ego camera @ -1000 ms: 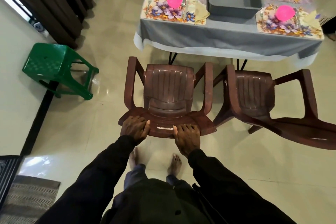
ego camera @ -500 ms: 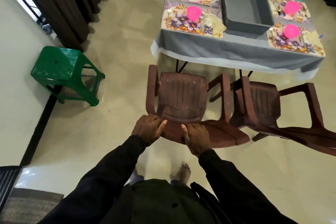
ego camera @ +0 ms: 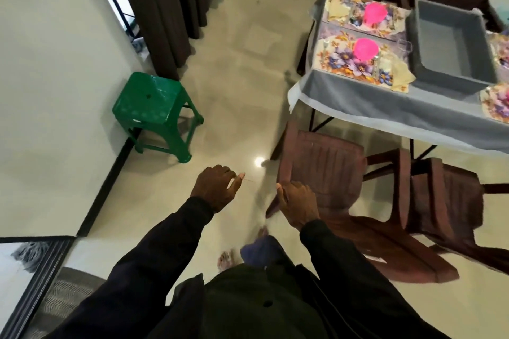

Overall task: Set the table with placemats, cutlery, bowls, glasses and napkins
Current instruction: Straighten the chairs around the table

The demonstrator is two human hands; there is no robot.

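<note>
Your right grip [ego camera: 298, 205] lies on the brown chair [ego camera: 325, 162], fingers blurred: I cannot tell if it holds. Left of the chair, your left grip [ego camera: 216, 190] hangs loose, empty.

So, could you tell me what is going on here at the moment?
A person stands behind a brown chair at a table already laid with floral placemats, pink bowls and napkins. Their right hand lies at the chair's back edge, though a firm grip cannot be confirmed. The left hand hangs free above the floor, holding nothing. A grey tub sits between the settings.
</note>
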